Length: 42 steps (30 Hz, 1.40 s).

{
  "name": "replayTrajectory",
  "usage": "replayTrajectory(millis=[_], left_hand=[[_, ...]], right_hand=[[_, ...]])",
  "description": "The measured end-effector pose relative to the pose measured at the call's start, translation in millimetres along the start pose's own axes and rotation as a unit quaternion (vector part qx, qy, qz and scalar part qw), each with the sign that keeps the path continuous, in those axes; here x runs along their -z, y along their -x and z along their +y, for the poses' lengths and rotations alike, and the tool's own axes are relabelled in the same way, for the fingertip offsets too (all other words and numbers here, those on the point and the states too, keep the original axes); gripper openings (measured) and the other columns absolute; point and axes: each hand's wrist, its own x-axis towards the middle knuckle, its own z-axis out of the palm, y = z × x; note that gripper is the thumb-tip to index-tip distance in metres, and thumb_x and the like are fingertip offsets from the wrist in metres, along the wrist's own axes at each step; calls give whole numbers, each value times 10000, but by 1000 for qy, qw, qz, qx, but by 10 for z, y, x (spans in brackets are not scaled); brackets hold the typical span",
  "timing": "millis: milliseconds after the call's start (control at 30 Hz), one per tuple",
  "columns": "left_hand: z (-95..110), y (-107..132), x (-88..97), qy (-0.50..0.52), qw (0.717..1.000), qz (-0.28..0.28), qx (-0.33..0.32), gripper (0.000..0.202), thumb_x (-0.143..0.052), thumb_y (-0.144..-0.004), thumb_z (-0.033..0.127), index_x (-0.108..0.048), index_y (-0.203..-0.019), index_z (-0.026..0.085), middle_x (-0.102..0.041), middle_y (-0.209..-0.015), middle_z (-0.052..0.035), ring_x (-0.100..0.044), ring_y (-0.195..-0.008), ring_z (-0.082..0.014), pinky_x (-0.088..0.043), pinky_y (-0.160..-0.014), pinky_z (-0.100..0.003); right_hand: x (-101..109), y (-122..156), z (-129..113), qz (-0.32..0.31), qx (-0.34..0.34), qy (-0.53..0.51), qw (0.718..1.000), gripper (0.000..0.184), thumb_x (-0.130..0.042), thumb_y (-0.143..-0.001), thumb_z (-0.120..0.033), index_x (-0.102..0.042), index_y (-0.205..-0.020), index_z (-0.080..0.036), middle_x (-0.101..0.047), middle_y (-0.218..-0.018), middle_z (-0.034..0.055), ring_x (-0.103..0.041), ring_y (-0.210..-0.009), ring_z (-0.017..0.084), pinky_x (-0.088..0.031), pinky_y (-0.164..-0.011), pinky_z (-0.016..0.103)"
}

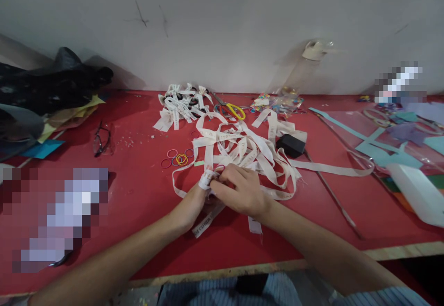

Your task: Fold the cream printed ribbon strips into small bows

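My left hand point(192, 206) is closed on a white printed ribbon point(206, 180), which is bunched over its thumb. Against it, my right hand point(243, 190) has its fingers bent and pressed together at the bunched ribbon. A small pinkish loop shows by the right fingertips; whether they grip it is hidden. One printed ribbon end point(207, 220) hangs below the hands. Behind them lies a loose heap of white ribbon point(243, 146). Several coloured elastic bands point(181, 159) lie to the left of the heap.
Behind the heap are bunched ribbon pieces point(183, 105) and yellow-handled scissors point(236, 111). A black block point(291, 145) rests on ribbon at the right. Eyeglasses point(100, 139) lie left on the red table point(138, 204). Blue paper cutouts point(374, 149) and a white box point(418, 192) are far right.
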Motion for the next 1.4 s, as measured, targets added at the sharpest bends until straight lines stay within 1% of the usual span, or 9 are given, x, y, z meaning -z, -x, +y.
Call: replayTrajectory(millis=[133, 367, 567, 633, 733, 933, 1167, 1300, 1400], left_hand=[[1, 14, 2, -19, 1000, -11, -9, 425, -628, -651, 581, -507, -677, 175, -444, -535, 48, -323, -496, -82, -278, -469, -202], [40, -8, 12, 6, 1000, 22, 13, 406, -613, -676, 576, -519, -720, 183, -454, -548, 54, -368, -471, -77, -268, -459, -188], [17, 42, -38, 29, 998, -48, -31, 380, -621, -707, 534, -571, -810, 172, -561, -651, 17, -486, -634, -129, -357, -584, -222], [8, 60, -60, 50, 996, -76, 2, 390, -596, -728, 546, -559, -816, 168, -535, -639, 23, -445, -590, -107, -324, -544, -210], [14, 69, -71, 55, 996, -66, 28, 462, -629, -659, 603, -504, -735, 164, -440, -568, 50, -324, -495, -65, -226, -463, -190], [85, 2, -7, 39, 998, -9, 43, 411, -589, -697, 565, -448, -730, 181, -344, -538, 72, -243, -453, -50, -151, -426, -171], [93, -33, 4, 21, 999, 29, 20, 427, -577, -706, 570, -392, -679, 186, -338, -531, 72, -245, -461, -52, -176, -425, -168], [49, 13, -41, -2, 999, -40, 18, 476, -549, -704, 634, -409, -664, 181, -317, -510, 75, -209, -459, -51, -173, -426, -179], [19, 28, -43, -2, 997, -73, 32, 494, -515, -709, 663, -406, -671, 183, -293, -510, 76, -170, -458, -50, -137, -422, -188]], right_hand=[[15, -2, 0, 16, 14, 3, 1000, 162, -545, -799, -94, -638, -773, -224, -519, -617, -19, -455, -599, 95, -334, -521, 220], [22, -19, 53, -7, 30, -31, 999, 173, -521, -832, -94, -636, -919, -189, -638, -850, 42, -588, -819, 139, -456, -641, 235], [-3, 28, 33, 58, 42, -50, 996, 138, -610, -758, -73, -604, -807, -202, -540, -670, -6, -529, -670, 114, -409, -566, 228], [-18, 52, 21, 80, 32, -64, 994, 152, -636, -734, -67, -589, -780, -204, -509, -649, -16, -510, -648, 107, -396, -560, 225], [-20, 68, 22, 79, 22, -73, 994, 188, -648, -726, -67, -595, -836, -210, -511, -654, -20, -504, -641, 106, -396, -557, 224], [16, -5, 62, -26, 33, -66, 997, 130, -558, -829, -122, -615, -942, -152, -626, -784, 43, -579, -758, 148, -465, -631, 257], [4, -50, 51, -46, 35, -51, 997, 115, -533, -843, -113, -622, -914, -123, -650, -797, 45, -575, -766, 144, -464, -643, 259], [15, -49, 11, -11, 28, -30, 999, 122, -546, -828, -140, -623, -739, -172, -524, -595, -8, -470, -602, 114, -381, -534, 236], [20, -32, -6, 13, 9, -40, 999, 161, -535, -827, -125, -619, -703, -184, -479, -568, -14, -454, -596, 109, -384, -544, 225]])
